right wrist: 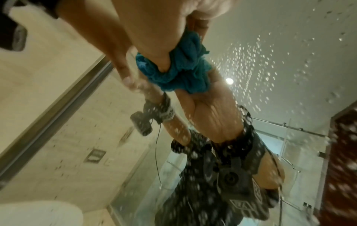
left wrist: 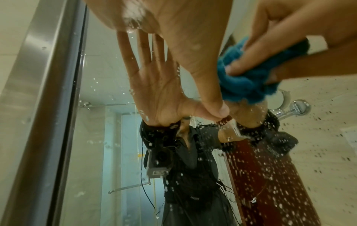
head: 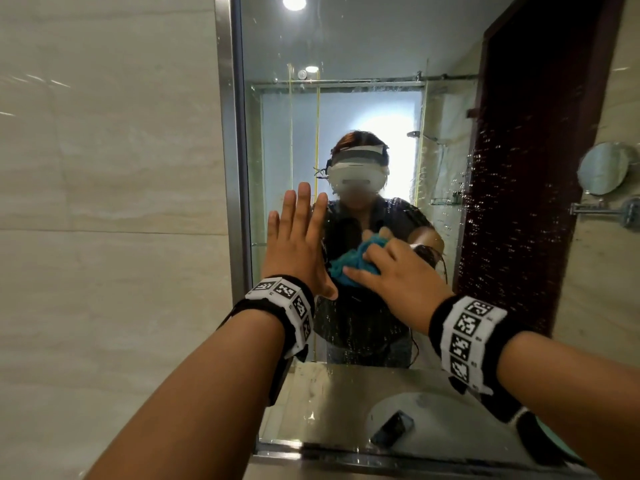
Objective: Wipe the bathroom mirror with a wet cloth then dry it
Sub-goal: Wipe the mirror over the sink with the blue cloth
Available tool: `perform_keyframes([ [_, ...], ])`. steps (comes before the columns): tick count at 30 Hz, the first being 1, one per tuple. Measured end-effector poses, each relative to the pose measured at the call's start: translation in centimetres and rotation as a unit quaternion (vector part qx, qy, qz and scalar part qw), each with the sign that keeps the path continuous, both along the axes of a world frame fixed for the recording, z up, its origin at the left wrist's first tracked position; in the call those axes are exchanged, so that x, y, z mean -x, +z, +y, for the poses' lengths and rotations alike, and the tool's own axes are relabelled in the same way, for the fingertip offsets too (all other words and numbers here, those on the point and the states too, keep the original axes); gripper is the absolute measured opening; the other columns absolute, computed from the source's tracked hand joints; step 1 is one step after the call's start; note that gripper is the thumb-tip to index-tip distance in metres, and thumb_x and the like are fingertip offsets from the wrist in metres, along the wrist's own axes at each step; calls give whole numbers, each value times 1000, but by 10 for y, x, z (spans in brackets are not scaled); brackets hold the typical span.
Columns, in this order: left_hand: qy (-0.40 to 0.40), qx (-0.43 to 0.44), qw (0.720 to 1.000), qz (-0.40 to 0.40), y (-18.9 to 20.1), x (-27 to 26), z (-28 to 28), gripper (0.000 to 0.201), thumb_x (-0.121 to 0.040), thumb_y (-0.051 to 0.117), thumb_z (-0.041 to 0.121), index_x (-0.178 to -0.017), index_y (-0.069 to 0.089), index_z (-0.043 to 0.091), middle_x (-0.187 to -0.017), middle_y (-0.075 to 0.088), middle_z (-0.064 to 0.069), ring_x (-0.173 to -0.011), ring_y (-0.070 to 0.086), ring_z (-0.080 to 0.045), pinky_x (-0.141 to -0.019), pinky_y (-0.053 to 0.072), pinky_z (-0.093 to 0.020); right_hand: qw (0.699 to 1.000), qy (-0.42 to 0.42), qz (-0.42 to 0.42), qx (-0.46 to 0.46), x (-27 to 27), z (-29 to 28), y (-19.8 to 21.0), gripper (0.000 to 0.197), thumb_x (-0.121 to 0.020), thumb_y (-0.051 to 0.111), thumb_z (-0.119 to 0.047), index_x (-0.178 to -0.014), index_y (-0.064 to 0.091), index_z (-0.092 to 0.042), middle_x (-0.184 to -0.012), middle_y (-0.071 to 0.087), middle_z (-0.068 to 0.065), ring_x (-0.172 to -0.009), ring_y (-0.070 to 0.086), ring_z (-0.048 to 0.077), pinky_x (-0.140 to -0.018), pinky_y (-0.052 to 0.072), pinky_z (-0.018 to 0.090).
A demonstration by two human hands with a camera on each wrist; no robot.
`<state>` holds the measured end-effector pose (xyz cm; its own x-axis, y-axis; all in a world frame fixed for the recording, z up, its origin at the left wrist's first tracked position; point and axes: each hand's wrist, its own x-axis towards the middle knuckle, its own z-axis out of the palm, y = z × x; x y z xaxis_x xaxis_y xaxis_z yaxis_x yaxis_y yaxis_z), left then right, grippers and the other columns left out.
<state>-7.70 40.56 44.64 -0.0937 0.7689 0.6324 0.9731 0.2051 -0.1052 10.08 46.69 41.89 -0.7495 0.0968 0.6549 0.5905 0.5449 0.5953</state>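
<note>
The bathroom mirror (head: 381,98) is speckled with water drops, thickest on its right side. My left hand (head: 298,237) lies flat on the glass near the mirror's left edge, fingers straight and pointing up, and holds nothing. Just right of it, my right hand (head: 398,275) grips a bunched teal cloth (head: 349,263) and presses it against the glass. In the left wrist view the cloth (left wrist: 247,82) shows under the right hand's fingers (left wrist: 241,67), beside my left thumb (left wrist: 212,99). In the right wrist view the cloth (right wrist: 179,73) is wadded in the palm against the wet glass.
A steel frame (head: 235,168) borders the mirror on the left, with tiled wall (head: 104,202) beyond. A round swing-arm mirror (head: 604,168) is mounted on the right wall. Low in the glass, the basin (head: 415,403) is reflected with a dark flat object (head: 393,427) in it.
</note>
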Motion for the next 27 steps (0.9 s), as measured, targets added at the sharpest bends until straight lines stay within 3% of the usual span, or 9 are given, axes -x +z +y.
perform_keyframes([
  [2, 2, 3, 1000, -6, -3, -2, 0, 148, -57, 79, 62, -139, -35, 17, -148, -39, -11, -138, -32, -31, -116, -10, -48, 999, 1, -45, 4, -6, 1, -7, 59, -52, 86, -7, -108, 70, -18, -95, 59, 15, -77, 55, 36, -62, 54, 46],
  [4, 4, 1, 1000, -8, -5, -3, 0, 148, -57, 78, 63, -137, -38, 17, -148, -39, -11, -138, -32, -32, -116, -10, -48, 999, -4, -54, 9, -10, 0, 3, 59, -51, 86, -10, -107, 70, -21, -99, 60, 16, -86, 53, 37, -66, 54, 48],
  [6, 1, 1, 1000, -16, -8, -4, 0, 149, -56, 79, 63, -134, -39, 17, -148, -38, -12, -138, -31, -32, -116, -10, -47, 999, -27, 11, 32, -11, -6, 24, 61, -54, 83, -10, -112, 68, -22, -108, 59, 18, -93, 54, 39, -69, 53, 46],
  [9, -3, -1, 1000, -23, -13, -5, -1, 148, -57, 79, 62, -133, -40, 18, -149, -37, -12, -138, -31, -32, -115, -11, -46, 973, -33, 186, 134, -9, -11, 54, 53, -79, 69, -14, -128, 55, -27, -117, 48, 16, -102, 46, 36, -71, 50, 42],
  [12, -10, -2, 1000, -27, -17, -6, -1, 147, -57, 79, 61, -133, -39, 18, -149, -36, -12, -139, -30, -31, -113, -13, -45, 958, -58, 235, 155, -4, -9, 52, 51, -87, 61, -18, -134, 47, -30, -122, 42, 13, -107, 39, 33, -74, 50, 43],
  [18, -6, 5, 1000, -24, -24, -7, 2, 148, -56, 77, 64, -136, -38, 15, -149, -37, -14, -138, -30, -33, -116, -8, -49, 996, -56, 32, 60, -7, -11, -15, 69, -48, 87, -7, -113, 68, -23, -101, 60, 17, -85, 58, 41, -65, 53, 41],
  [22, -2, 9, 1000, -27, -30, -9, 2, 148, -57, 79, 62, -136, -38, 16, -148, -38, -14, -138, -30, -34, -116, -10, -48, 997, -53, -24, 54, -24, -8, -24, 69, -47, 89, -8, -110, 69, -27, -97, 59, 13, -81, 55, 38, -63, 52, 41],
  [24, -2, 10, 1000, -30, -33, -11, 1, 149, -57, 80, 60, -136, -39, 17, -149, -37, -13, -138, -30, -34, -115, -10, -48, 994, -66, 32, 80, -31, -6, -10, 71, -51, 87, -6, -115, 66, -27, -107, 57, 18, -91, 54, 42, -62, 53, 43],
  [27, -4, 12, 999, -29, -36, -11, 1, 148, -57, 80, 60, -133, -40, 18, -149, -36, -13, -138, -30, -34, -114, -11, -47, 969, -72, 184, 145, -36, -10, 26, 56, -76, 73, -7, -126, 57, -27, -120, 48, 18, -103, 46, 39, -69, 50, 43],
])
